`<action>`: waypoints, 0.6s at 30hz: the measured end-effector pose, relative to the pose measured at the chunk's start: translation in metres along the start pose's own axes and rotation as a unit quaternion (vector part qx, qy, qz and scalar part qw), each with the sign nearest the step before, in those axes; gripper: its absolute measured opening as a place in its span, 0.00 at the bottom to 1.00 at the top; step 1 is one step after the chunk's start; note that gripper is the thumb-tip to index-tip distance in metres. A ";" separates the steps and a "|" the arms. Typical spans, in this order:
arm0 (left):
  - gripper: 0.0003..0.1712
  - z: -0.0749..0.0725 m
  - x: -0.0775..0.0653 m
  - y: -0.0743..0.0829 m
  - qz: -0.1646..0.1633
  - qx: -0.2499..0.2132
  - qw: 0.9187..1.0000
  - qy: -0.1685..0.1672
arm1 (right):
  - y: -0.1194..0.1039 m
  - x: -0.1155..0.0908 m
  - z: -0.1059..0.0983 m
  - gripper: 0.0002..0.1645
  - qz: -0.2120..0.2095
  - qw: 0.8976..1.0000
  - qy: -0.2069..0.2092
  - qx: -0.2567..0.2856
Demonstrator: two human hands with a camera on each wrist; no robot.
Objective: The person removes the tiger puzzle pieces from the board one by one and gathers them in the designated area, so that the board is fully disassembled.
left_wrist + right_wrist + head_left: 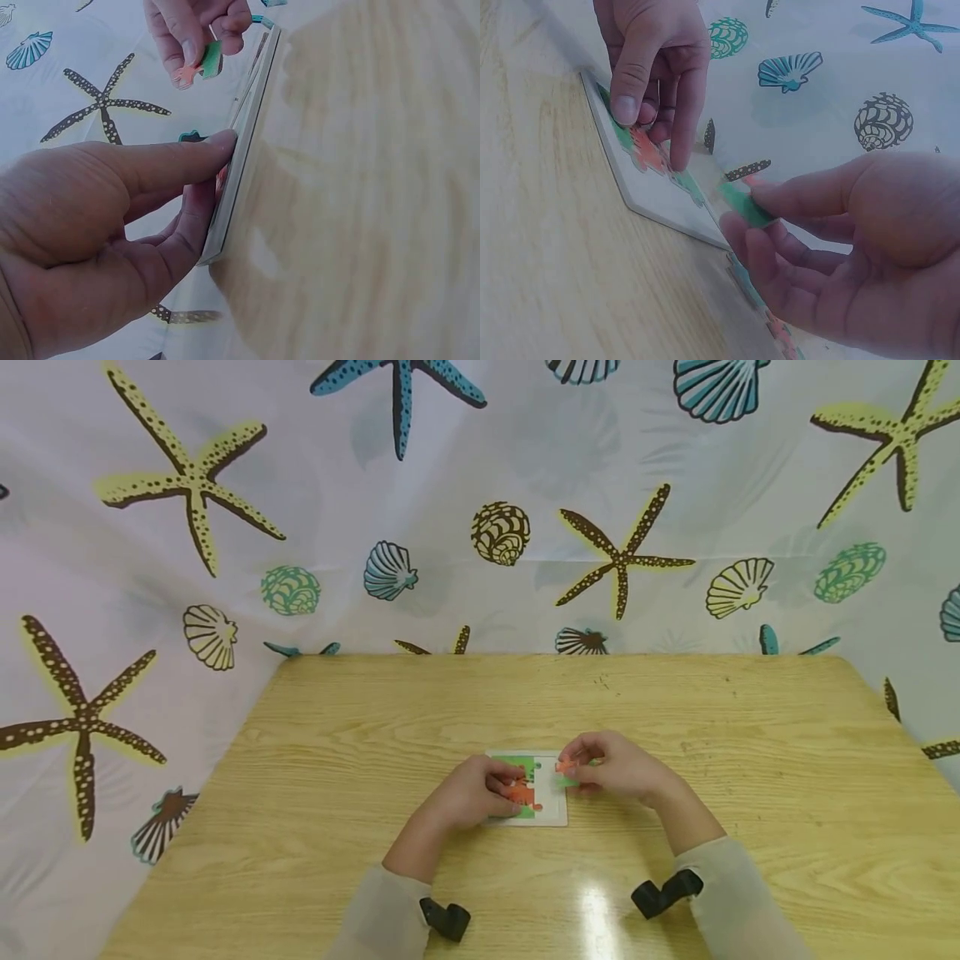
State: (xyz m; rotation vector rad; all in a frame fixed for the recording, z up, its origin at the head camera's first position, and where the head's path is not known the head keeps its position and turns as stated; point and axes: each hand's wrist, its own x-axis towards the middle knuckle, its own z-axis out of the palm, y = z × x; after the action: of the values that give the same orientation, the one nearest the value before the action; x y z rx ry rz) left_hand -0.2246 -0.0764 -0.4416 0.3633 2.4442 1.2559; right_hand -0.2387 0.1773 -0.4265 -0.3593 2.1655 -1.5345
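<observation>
The orange-and-green jigsaw piece is at the right edge of the white puzzle tray, raised off it. We see our right hand pinching it between thumb and fingers, its grip closed on the piece's edge, perhaps so that most of the picture shows.

The tray lies flat, with joined pieces filling its left part and a bare white base to their right. Our left hand rests on those pieces, thumb and fingers apart and clamped on nothing, seemingly to steady them and the tray.

Below our right hand, the right wrist view shows more loose pieces beyond the tray, probably set there for easy reach. All this is on the wood-grain tabletop, with a starfish-and-shell cloth behind.
</observation>
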 end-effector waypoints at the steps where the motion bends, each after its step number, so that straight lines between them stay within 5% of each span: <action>1: 0.25 0.000 0.000 0.000 -0.001 0.000 1.000 0.000 | 0.000 0.000 -0.001 0.12 0.000 1.000 0.004 -0.005; 11: 0.23 0.000 0.001 0.001 -0.009 0.007 1.000 0.002 | 0.000 -0.002 -0.009 0.18 0.012 0.999 0.034 -0.022; 18: 0.23 0.002 -0.001 0.003 -0.008 0.005 1.000 0.003 | -0.003 -0.004 -0.013 0.16 0.033 0.997 0.058 0.036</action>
State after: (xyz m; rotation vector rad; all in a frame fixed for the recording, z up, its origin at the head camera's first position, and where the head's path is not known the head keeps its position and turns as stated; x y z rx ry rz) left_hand -0.2231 -0.0740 -0.4403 0.3429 2.4547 1.2419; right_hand -0.2419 0.1893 -0.4191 -0.1758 2.1796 -1.6273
